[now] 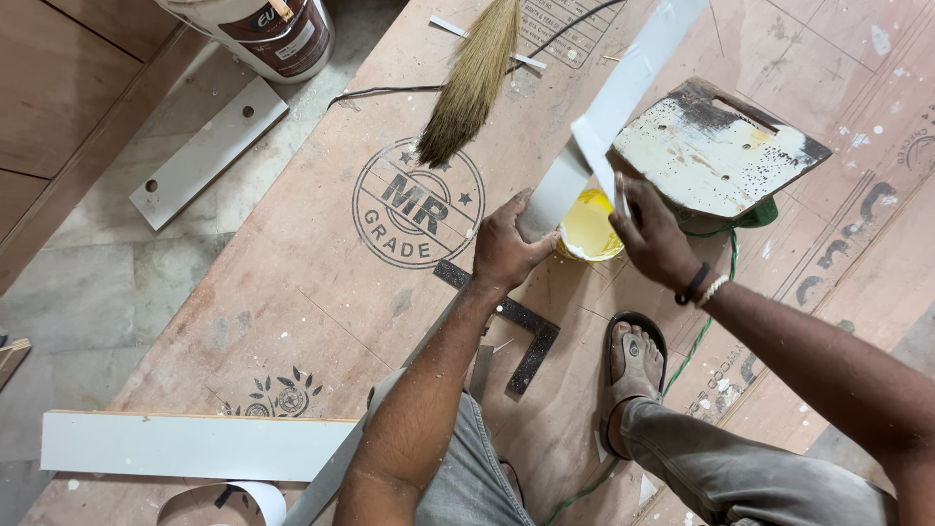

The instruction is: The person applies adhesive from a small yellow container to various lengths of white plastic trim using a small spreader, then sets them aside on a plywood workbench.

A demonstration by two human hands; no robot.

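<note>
Two hands hold a long white strip over a small tub of yellow glue.

The left hand has its fingers closed on the lower end of the long, thin white plastic strip. The right hand pinches a small white scrap against the strip, just above the round tub of yellow glue. The strip runs up and away from both hands and bends at the grip, so it looks light and floppy and may be slippery; holding it near the end, by its edges, seems best. The tub sits between the hands on the big brown plywood sheet. Near the left wrist lies a dark metal square ruler, and a straw broom lies farther off.
</note>
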